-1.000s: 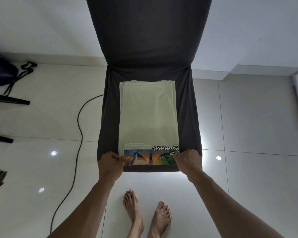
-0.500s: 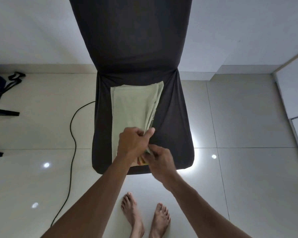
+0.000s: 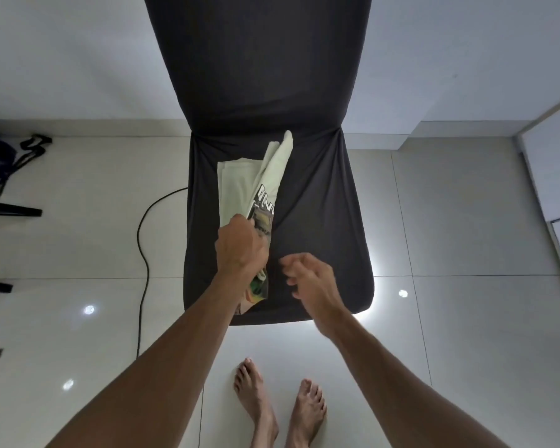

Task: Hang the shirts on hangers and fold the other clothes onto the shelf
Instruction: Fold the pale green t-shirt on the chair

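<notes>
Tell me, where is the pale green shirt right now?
The pale green shirt is over the dark chair seat, centre of the head view, gripped by the left hand.

Pale green shirt on chair seat: bold black block lettering on the lifted fold, cut off by the fold, roughly "INU" but not readable for sure. Colour print below it, no legible words. No other text.

A dark covered chair bears a pale green folded shirt.
</notes>
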`<action>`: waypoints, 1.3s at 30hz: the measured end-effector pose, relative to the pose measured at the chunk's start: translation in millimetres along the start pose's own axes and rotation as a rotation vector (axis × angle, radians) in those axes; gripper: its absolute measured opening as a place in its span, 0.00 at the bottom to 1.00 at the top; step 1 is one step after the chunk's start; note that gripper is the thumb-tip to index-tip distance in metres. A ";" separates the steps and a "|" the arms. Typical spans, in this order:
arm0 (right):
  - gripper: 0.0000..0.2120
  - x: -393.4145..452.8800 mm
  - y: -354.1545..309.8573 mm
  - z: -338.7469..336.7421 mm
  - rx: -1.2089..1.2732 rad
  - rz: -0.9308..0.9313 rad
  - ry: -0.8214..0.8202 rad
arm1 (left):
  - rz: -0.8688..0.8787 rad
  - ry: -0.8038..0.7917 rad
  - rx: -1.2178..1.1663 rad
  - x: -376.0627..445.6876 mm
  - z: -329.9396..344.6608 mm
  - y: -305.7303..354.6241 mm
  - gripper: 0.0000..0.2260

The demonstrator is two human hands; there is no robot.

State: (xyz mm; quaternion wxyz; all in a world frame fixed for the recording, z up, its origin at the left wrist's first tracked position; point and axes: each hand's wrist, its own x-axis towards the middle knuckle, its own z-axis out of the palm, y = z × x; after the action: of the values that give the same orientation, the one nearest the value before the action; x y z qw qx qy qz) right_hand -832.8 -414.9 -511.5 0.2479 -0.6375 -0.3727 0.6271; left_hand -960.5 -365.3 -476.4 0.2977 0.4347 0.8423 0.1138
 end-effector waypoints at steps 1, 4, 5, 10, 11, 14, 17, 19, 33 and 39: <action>0.07 7.5 0.0 -3.2 -0.003 0.044 0.059 | 0.006 0.000 -0.042 1.3 -6.3 2.1 0.14; 0.17 30.7 3.6 -1.4 -0.043 0.242 0.069 | -0.004 -0.041 -0.278 6.7 -28.0 9.9 0.14; 0.20 36.8 3.0 1.3 -0.001 0.328 0.039 | -0.038 -0.074 -0.437 7.5 -36.8 13.1 0.14; 0.34 37.0 -3.8 2.6 0.394 0.601 -0.267 | -0.263 -0.294 -0.999 2.5 -77.3 27.3 0.10; 0.35 34.8 -4.0 1.4 0.458 0.586 -0.295 | -0.292 -0.305 -1.035 3.4 -81.3 25.9 0.09; 0.32 34.8 -7.9 1.4 0.633 0.549 -0.268 | -0.340 -0.323 -1.111 4.7 -91.8 15.8 0.11; 0.31 42.1 -22.8 -5.0 0.583 0.461 -0.110 | -0.370 -0.279 -1.145 8.3 -101.0 4.3 0.09; 0.32 48.0 -43.9 -15.2 0.483 0.368 0.059 | -0.385 -0.238 -1.170 13.7 -108.3 1.7 0.08; 0.13 78.3 -184.2 -47.7 0.120 -0.154 0.074 | -0.231 -0.243 -1.217 76.9 -116.7 29.9 0.10; 0.12 94.1 -115.5 -57.6 -0.178 -0.119 0.091 | -0.322 -0.280 -0.970 72.7 -58.7 -10.8 0.13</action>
State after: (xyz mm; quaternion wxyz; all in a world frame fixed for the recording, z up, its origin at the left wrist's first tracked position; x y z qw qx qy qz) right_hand -801.2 -263.0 -473.6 0.2438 -0.6616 -0.4522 0.5462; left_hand -1035.3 -309.6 -463.7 0.5881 0.1234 0.7010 0.3841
